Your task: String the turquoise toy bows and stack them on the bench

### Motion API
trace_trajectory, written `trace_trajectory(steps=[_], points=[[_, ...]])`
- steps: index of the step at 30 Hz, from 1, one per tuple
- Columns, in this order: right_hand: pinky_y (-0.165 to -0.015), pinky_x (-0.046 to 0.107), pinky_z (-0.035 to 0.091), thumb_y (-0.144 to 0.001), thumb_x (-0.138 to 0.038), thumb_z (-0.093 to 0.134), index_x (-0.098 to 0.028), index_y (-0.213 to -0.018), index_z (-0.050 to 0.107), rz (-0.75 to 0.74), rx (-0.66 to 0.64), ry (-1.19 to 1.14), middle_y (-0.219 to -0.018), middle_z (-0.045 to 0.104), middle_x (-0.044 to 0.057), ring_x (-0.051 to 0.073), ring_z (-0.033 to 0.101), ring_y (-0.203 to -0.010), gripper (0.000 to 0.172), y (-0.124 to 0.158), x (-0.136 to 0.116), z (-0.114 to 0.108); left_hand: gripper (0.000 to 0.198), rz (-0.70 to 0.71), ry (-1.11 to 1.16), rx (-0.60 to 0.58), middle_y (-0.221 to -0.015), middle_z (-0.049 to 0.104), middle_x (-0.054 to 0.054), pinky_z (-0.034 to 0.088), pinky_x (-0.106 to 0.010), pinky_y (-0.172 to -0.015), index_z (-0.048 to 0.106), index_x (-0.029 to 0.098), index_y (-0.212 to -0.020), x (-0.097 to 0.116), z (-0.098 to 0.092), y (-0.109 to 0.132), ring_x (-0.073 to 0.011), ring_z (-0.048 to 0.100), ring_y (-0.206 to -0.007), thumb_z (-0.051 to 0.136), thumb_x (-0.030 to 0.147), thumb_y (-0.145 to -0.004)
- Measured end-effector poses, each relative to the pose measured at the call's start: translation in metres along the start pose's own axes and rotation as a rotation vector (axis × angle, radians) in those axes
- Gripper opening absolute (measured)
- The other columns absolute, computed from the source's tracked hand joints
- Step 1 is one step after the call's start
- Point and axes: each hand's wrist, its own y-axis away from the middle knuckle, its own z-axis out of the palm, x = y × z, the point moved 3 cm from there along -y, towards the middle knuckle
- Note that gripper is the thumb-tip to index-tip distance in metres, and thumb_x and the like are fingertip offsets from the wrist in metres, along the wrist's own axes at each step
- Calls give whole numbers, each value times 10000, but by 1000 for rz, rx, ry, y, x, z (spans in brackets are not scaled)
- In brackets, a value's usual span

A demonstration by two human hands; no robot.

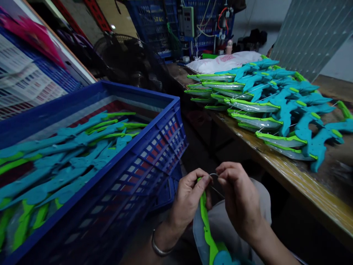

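Observation:
My left hand (190, 193) is closed around the upper end of a toy bow (206, 222), pinching its tip between thumb and fingers. The bow has a lime-green limb with a translucent panel, and part of its teal grip shows at the bottom edge. A thin pale string (213, 174) loops from that tip to my right hand (238, 195), whose thumb and fingers are pinched on it. The bow's lower end is out of frame.
To the left stands a blue plastic crate (140, 154) holding several teal and green bows. More strung bows (292, 106) are piled on the wooden table (292, 171) at right. A white sack (223, 62) and a dark fan (124, 55) are farther back.

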Motion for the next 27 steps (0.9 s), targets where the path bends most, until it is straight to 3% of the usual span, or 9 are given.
trace_trajectory(steps=[3, 5, 9, 12, 18, 22, 27], points=[[-723, 222, 543, -1013, -54, 524, -212, -986, 569, 46, -97, -191, -976, 638, 43, 127, 658, -854, 167, 15, -5, 4, 254, 90, -21, 65, -652, 646, 8, 465, -182, -534, 708, 170, -809, 1, -3, -1, -102, 594, -553, 778, 406, -872], [-708, 208, 536, -993, -50, 576, -206, -962, 602, 79, -81, -308, -903, 633, 22, 118, 640, -807, 161, 16, -6, 5, 228, 145, -44, 75, -736, 667, -7, 502, -180, -619, 733, 166, -790, 3, -4, 0, -108, 618, -656, 808, 373, -850], [-672, 204, 528, -941, -97, 684, -209, -972, 672, 212, 71, -353, -896, 613, 12, 116, 621, -774, 117, 12, 2, 4, 220, 81, 21, -23, -735, 616, 19, 457, -202, -450, 716, 175, -833, 3, 0, 3, -91, 570, -483, 780, 381, -876], [-635, 202, 520, -925, -188, 725, -196, -882, 704, 357, 100, -406, -853, 629, 19, 124, 622, -746, 48, 12, 7, 9, 242, 60, 40, -70, -687, 592, 30, 420, -193, -426, 681, 169, -838, 3, 2, 7, -82, 562, -423, 735, 390, -920], [-362, 176, 391, -797, -461, 851, -182, -686, 584, 787, 139, -818, -576, 521, -31, 90, 447, -443, 401, 16, 7, 25, 258, 68, 8, -104, -578, 566, 42, 424, -186, -465, 673, 170, -868, -3, 0, 11, -83, 560, -423, 702, 412, -952], [-416, 162, 421, -796, -466, 845, -166, -705, 636, 775, 144, -789, -607, 538, -11, 87, 467, -499, 376, 19, 7, 24, 262, 61, 27, -77, -603, 593, 39, 421, -193, -450, 670, 175, -885, -7, -3, 11, -88, 565, -413, 707, 428, -944], [-583, 173, 509, -926, -362, 742, -213, -991, 790, 592, 66, -706, -844, 643, 25, 102, 601, -678, 171, 16, 13, 12, 271, 60, 39, -76, -552, 581, 44, 403, -198, -449, 666, 169, -872, -7, -4, 12, -90, 543, -389, 704, 428, -942]])
